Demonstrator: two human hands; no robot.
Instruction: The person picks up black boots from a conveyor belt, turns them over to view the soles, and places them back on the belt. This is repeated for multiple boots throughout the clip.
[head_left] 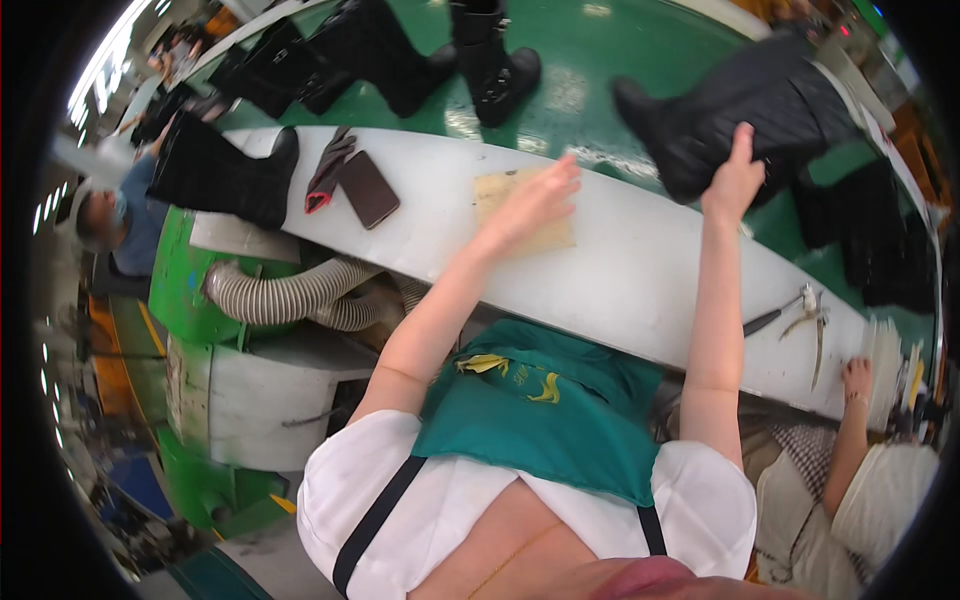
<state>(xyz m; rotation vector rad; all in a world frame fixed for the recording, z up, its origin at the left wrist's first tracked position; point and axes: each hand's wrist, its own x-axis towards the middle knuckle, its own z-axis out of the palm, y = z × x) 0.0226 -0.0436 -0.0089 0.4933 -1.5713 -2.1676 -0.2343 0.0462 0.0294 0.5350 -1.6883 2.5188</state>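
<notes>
My right hand [733, 186] grips a tall black quilted boot [735, 110] by its shaft, above the green surface, with the toe pointing left. My left hand [540, 208] holds nothing; its fingers are stretched out over a yellowish sheet [492, 190] on the white table [600, 290]. Another black boot [225, 175] lies on its side at the table's left end. Between that boot and the sheet are a dark phone [369, 190] and a dark glove [330, 165] with a red cuff.
More black boots [495, 65] stand along the green surface [570, 60], and others [865, 230] are at the far right. Small hand tools [800, 312] lie on the table's right part. A co-worker's hand [857, 378] rests there. Ribbed hoses [290, 290] run from a green machine at left.
</notes>
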